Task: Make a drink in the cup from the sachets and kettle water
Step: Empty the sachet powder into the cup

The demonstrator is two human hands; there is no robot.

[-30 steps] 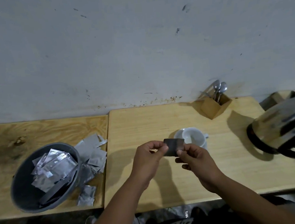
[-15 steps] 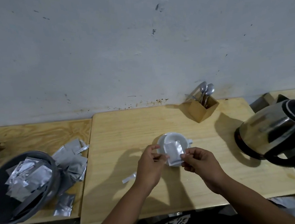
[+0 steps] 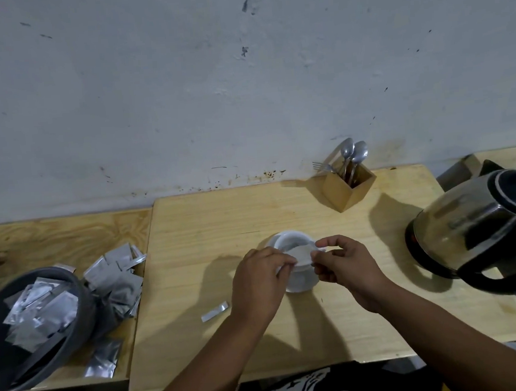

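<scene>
A white cup (image 3: 299, 281) stands on the light wooden table (image 3: 209, 217). Over its mouth both hands hold one silver sachet (image 3: 300, 254), tipped towards the cup. My left hand (image 3: 259, 283) pinches its left edge and my right hand (image 3: 344, 264) pinches its right edge. A torn silver strip (image 3: 215, 311) lies on the table left of my left hand. The steel kettle (image 3: 472, 231) with a black lid and handle stands at the right edge. The cup's contents are hidden by the sachet.
A grey bin (image 3: 29, 327) full of silver sachets sits at the left, with more sachets (image 3: 115, 277) heaped beside it on a second wooden surface. A wooden holder (image 3: 347, 188) with spoons and a fork stands by the wall.
The hands tore a strip off the sachet, which dropped onto the table, then lowered the sachet from in front of the cup to over its mouth and tipped it.
</scene>
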